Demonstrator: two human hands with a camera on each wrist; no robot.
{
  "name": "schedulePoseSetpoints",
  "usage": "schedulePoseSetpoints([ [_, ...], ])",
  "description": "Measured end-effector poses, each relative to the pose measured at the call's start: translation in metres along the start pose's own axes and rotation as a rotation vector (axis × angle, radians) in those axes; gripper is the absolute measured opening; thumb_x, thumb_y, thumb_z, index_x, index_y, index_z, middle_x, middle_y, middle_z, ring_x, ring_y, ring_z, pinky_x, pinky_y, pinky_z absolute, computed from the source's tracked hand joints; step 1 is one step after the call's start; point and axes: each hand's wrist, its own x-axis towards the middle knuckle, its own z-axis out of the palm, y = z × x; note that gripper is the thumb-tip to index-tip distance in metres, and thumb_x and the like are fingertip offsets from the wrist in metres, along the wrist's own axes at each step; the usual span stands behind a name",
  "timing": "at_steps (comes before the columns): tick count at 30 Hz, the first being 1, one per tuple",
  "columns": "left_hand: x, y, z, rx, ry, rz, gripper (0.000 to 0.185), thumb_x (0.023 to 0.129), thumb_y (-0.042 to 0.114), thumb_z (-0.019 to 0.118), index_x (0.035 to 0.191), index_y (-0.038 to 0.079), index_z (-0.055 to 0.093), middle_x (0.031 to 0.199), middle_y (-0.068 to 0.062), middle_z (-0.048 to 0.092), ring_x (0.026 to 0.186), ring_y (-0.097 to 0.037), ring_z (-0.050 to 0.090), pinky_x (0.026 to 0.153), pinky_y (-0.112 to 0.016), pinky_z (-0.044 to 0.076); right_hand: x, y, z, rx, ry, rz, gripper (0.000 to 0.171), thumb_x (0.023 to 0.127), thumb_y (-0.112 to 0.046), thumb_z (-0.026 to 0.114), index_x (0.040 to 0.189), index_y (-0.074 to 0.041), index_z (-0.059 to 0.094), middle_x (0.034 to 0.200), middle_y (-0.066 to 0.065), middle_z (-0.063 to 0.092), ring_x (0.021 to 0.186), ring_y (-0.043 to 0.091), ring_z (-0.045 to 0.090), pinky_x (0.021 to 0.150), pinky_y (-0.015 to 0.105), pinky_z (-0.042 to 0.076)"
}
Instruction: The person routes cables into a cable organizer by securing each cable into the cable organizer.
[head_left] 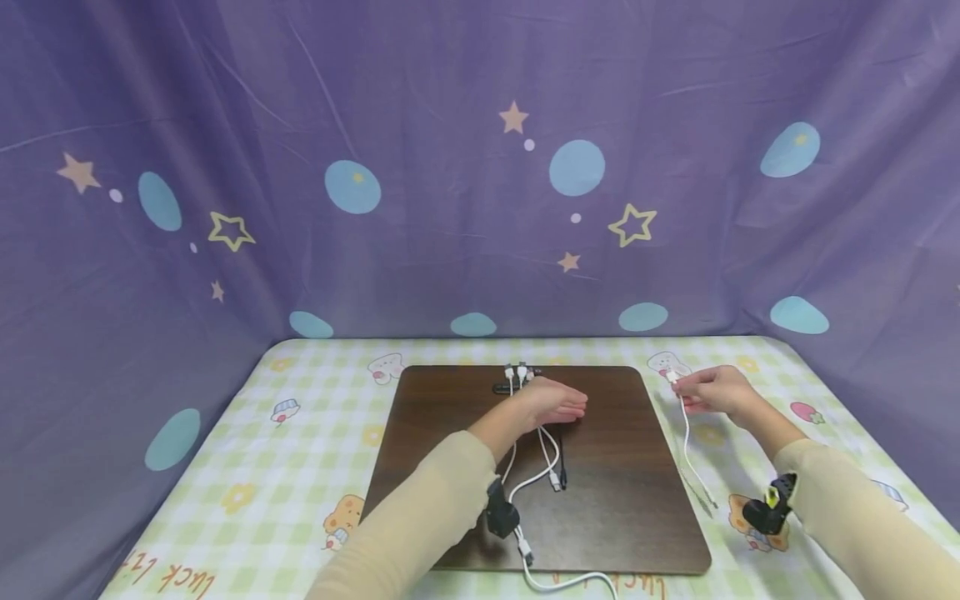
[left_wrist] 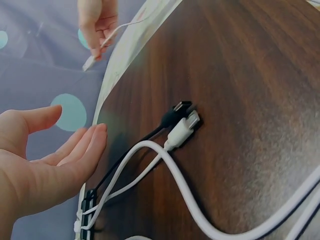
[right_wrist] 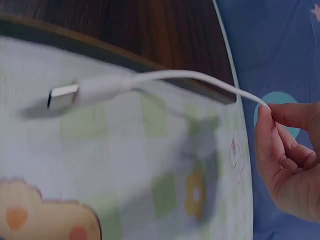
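My right hand (head_left: 712, 390) pinches a short white charging cable (head_left: 686, 442) near one plug, beyond the board's right edge. The cable hangs down from the fingertips, and its other plug (right_wrist: 95, 91) shows a metal tip in the right wrist view. My left hand (head_left: 551, 402) reaches over the brown board (head_left: 615, 500), fingers straight and thumb apart, holding nothing. Beside it is a black cable holder (left_wrist: 88, 215) at the board's far edge, with several cables in it. A black plug (left_wrist: 172, 116) and a white plug (left_wrist: 179, 134) lie side by side on the board.
A thicker white cable (head_left: 555, 458) curves across the board toward me, and another white plug (head_left: 526, 550) lies near the front edge. A checked cloth (head_left: 300, 467) covers the table around the board. A purple curtain (head_left: 450, 267) hangs behind.
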Motion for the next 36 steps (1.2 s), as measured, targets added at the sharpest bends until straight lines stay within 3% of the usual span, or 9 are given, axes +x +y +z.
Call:
schedulePoseSetpoints([
  [6,-0.001,-0.003,0.01,-0.005,-0.021,0.006,0.03,0.09,0.001,0.06,0.117,-0.012,0.061,0.122,-0.027,0.064,0.116,-0.035,0.063,0.1,-0.036,0.054,0.001,-0.009,0.007,0.146,-0.07,0.021,0.011,0.091,-0.004,0.058,0.093,-0.006,0.069,0.078,-0.009,0.072,0.07,0.0,0.067,0.069,0.019,0.06],
  [13,-0.001,-0.008,0.025,-0.026,-0.046,0.01,0.029,0.09,0.0,0.06,0.116,-0.013,0.061,0.12,-0.029,0.064,0.115,-0.036,0.063,0.097,-0.036,0.055,0.002,-0.022,0.023,0.25,-0.129,0.008,0.02,0.092,-0.004,0.056,0.081,-0.017,0.067,0.076,-0.01,0.07,0.071,0.0,0.067,0.071,0.017,0.06],
  [29,0.0,-0.015,0.037,-0.074,-0.162,0.0,0.029,0.094,0.0,0.054,0.119,-0.013,0.06,0.122,-0.028,0.063,0.11,-0.031,0.067,0.099,-0.037,0.054,0.016,-0.038,0.056,0.272,-0.13,0.001,0.009,0.093,-0.005,0.057,0.097,-0.001,0.063,0.075,-0.011,0.07,0.074,0.001,0.067,0.072,0.016,0.059],
  [32,-0.001,-0.017,0.037,-0.097,-0.172,0.005,0.028,0.093,0.0,0.055,0.118,-0.014,0.06,0.122,-0.03,0.062,0.111,-0.032,0.066,0.099,-0.039,0.054,0.019,-0.039,0.062,0.273,-0.12,-0.004,0.019,0.093,-0.006,0.057,0.106,0.007,0.061,0.076,-0.01,0.069,0.074,0.001,0.067,0.072,0.016,0.059],
  [36,-0.003,-0.019,0.038,-0.114,-0.194,-0.012,0.029,0.094,0.001,0.055,0.119,-0.013,0.06,0.123,-0.03,0.061,0.116,-0.035,0.063,0.101,-0.04,0.053,0.022,-0.039,0.069,0.28,-0.11,0.027,0.042,0.094,-0.008,0.058,0.124,0.019,0.048,0.078,-0.007,0.07,0.074,0.002,0.067,0.072,0.017,0.059],
])
